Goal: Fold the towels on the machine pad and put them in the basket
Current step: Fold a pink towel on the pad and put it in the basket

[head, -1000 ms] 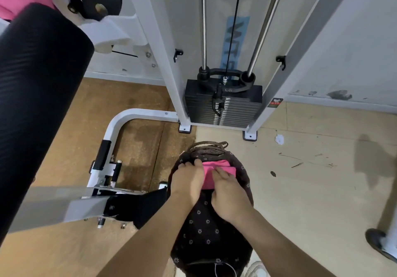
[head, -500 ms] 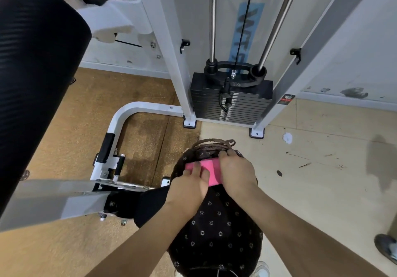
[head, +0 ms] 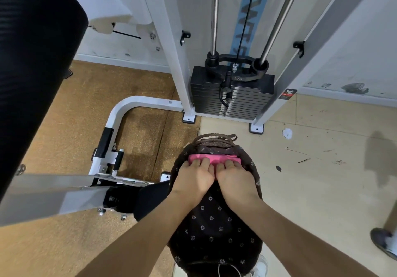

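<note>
Towel (head: 214, 158) in basket (head: 247, 158), under left hand (head: 194, 180), right hand (head: 236, 180)

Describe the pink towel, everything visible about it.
The towel is bright pink, soft-looking cloth, folded into a flat strip lying crosswise in the mouth of the basket. Only its far part shows; the near part is hidden under both hands. The left hand and right hand lie side by side, fingers flat on it. Dark flowered fabric surrounds it.
</note>
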A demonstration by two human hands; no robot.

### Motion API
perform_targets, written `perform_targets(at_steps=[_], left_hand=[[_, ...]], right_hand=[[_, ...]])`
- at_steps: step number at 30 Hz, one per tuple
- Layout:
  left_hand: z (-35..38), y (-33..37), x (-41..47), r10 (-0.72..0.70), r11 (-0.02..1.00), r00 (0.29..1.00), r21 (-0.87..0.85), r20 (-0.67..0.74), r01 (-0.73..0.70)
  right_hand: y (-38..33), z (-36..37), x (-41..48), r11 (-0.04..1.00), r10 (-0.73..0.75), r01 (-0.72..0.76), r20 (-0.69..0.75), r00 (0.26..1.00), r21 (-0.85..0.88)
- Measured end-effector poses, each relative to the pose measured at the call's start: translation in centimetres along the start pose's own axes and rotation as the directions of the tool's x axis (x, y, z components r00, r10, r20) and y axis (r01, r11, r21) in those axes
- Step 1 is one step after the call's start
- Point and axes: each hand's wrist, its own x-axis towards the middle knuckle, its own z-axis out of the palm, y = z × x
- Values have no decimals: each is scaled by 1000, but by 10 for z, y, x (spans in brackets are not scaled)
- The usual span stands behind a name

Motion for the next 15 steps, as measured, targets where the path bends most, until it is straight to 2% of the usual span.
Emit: perform_targets(at_steps=[3, 4, 5, 6, 7, 8, 9, 10, 12, 15], left_hand=[[6, -2, -8, 26, 999, 999, -38, 20, -25], [4, -1, -9, -16, 998, 998, -65, 66, 21], [1, 1, -9, -66, 992, 991, -95, 112, 77], [-2, 3, -8, -107, 982, 980, -137, 165, 130], [-4, 3, -6, -138, 967, 969, -182, 204, 176], [-6, 3, -5, -177, 941, 958, -246, 224, 231], [-8, 3, -5, -212, 914, 950, -297, 229, 276], [-9, 4, -7, -240, 894, 945, -329, 223, 304], [-7, 6, -9, -252, 873, 933, -355, 258, 334], [-9, 8, -5, -262, 851, 904, -360, 339, 382]], right_hand=[[3, -10, -8, 994, 19, -27, 69, 997, 109], [5, -10, -8, 979, 29, -46, 83, 996, 200], [4, -13, -8, 909, 98, -135, 113, 989, 394], [3, -19, -7, 724, 207, -270, 174, 963, 635], [0, -27, -4, 356, 305, -419, 320, 897, 835], [0, -34, -1, -52, 309, -485, 476, 824, 873], [0, -34, 1, -356, 264, -502, 600, 755, 788], [1, -33, 2, -531, 207, -491, 668, 714, 690], [2, -30, 3, -635, 167, -477, 711, 683, 607], [0, -32, 4, -660, 147, -493, 741, 655, 567]])
